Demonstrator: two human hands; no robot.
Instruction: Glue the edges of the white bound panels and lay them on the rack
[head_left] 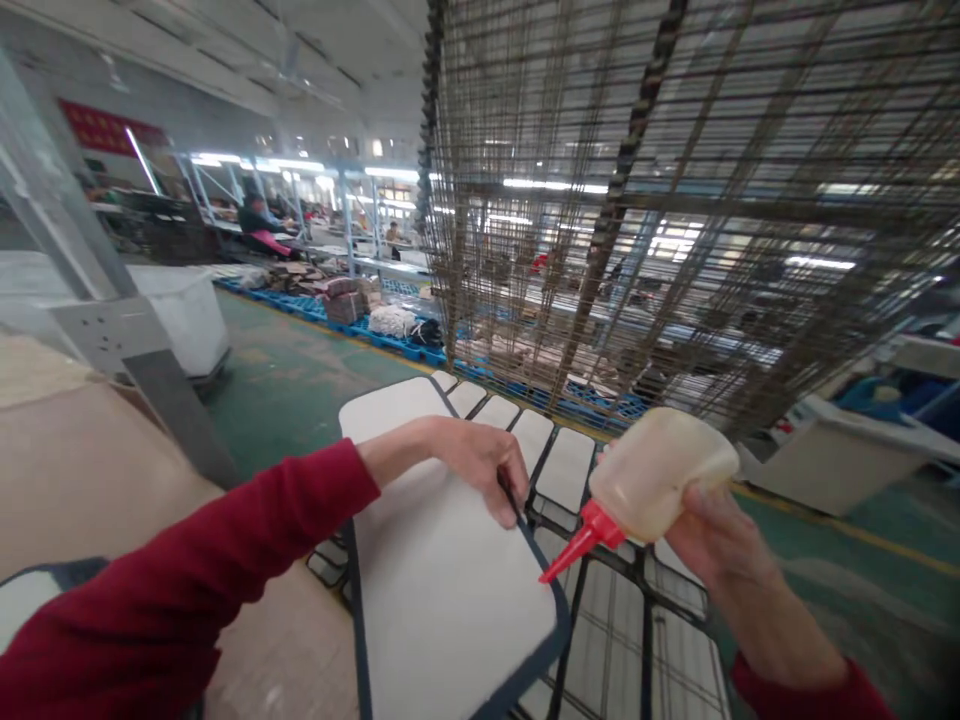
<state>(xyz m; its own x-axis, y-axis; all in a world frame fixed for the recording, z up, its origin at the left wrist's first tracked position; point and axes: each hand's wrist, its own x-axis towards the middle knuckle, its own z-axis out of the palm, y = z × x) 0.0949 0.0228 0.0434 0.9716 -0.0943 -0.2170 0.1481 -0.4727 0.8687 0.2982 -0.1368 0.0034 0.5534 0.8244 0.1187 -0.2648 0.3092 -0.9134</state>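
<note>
My left hand [484, 460] reaches across a large white panel [450, 590] with rounded corners and a dark edge band. Its fingers are pinched on the panel's right edge. In my right hand [709, 525] is a cloudy plastic squeeze bottle [660, 470], tilted with its red nozzle [574, 550] pointing down and left. The nozzle tip appears at the panel's right edge; whether it touches cannot be made out. Smaller white panels with dark borders [566, 465] lie in rows on a rack beneath and behind the large one.
A tall wire rack [600, 200] rises just behind the panels. On the left stand a metal post [67, 180] and a white bin [184, 310]. Blue pallets [300, 305] with stacked goods line the green floor [262, 340]. A person [259, 220] sits in the background.
</note>
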